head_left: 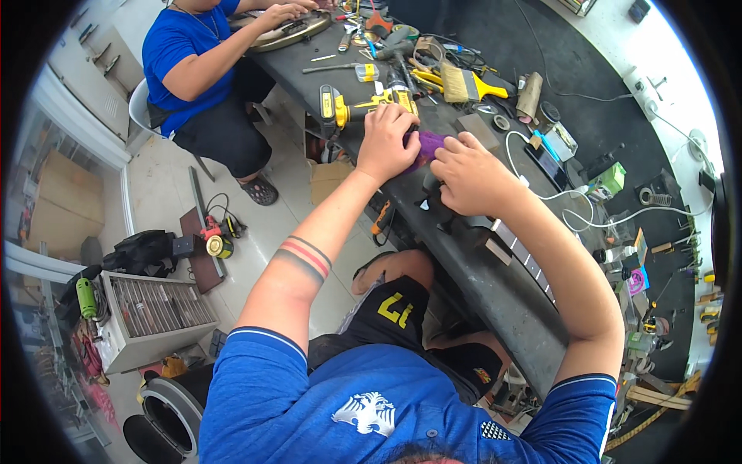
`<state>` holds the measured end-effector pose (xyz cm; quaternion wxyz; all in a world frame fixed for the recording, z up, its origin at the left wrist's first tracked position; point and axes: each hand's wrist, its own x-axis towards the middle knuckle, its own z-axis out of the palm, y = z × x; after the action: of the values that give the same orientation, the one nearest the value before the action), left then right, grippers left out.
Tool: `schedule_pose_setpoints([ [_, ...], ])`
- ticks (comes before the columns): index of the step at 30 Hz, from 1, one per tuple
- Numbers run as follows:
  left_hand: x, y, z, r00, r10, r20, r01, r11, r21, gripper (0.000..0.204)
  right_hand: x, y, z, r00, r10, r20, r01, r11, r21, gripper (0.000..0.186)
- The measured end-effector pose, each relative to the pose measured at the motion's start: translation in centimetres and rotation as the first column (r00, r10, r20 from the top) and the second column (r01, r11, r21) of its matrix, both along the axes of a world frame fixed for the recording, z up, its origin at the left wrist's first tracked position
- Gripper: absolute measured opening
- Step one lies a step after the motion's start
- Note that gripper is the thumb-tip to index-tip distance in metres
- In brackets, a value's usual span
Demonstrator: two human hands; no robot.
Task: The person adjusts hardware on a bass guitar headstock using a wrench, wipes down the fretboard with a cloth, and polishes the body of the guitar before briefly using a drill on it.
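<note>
A bunched purple cloth [427, 147] shows between my two hands, at the near edge of the dark workbench [495, 317]. My left hand [389, 141] is closed on the cloth's left side, its fingers bent over toward the bench. On the other side my right hand [473, 176] has curled fingers pressed against the cloth; its thumb is hidden. Just beyond my left hand lies a yellow and black cordless drill [390, 97]. Below my right hand is a dark object [435, 205], mostly covered, whose kind I cannot make out.
A wide paintbrush [464, 85], a small wooden block [478, 130], a phone [547, 166] and a white cable [568, 193] lie on the bench. At the far left a co-worker [193, 69] sits handling a round piece. A drawer cabinet [154, 305] stands on the floor.
</note>
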<state>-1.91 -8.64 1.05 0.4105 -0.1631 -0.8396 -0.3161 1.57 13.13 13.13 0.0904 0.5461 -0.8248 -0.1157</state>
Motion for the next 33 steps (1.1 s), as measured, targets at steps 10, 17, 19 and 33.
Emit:
schedule_pose_setpoints([
  [10, 0.0, 0.0, 0.1, 0.999, -0.003, 0.038, 0.003, 1.0, -0.011, 0.024, -0.5, 0.0, -1.1, 0.999, 0.036, -0.011, -0.037, 0.997, -0.069, 0.021],
  [17, 0.1, 0.0, 0.1, 0.999, -0.01, 0.035, 0.01, 1.0, -0.004, 0.024, -0.1, 0.0, -0.2, 1.0, 0.028, 0.003, -0.028, 1.0, -0.004, 0.023],
  [19, 0.1, 0.0, 0.1, 0.999, -0.008, 0.032, 0.008, 1.0, -0.002, 0.024, 0.0, -0.1, -0.5, 1.0, 0.027, -0.016, -0.028, 0.999, -0.027, 0.02],
  [33, 0.1, 0.1, 0.0, 0.999, 0.003, 0.043, -0.003, 1.0, -0.004, 0.024, 0.4, 0.0, -0.5, 0.999, -0.029, -0.032, 0.028, 0.999, -0.036, 0.021],
])
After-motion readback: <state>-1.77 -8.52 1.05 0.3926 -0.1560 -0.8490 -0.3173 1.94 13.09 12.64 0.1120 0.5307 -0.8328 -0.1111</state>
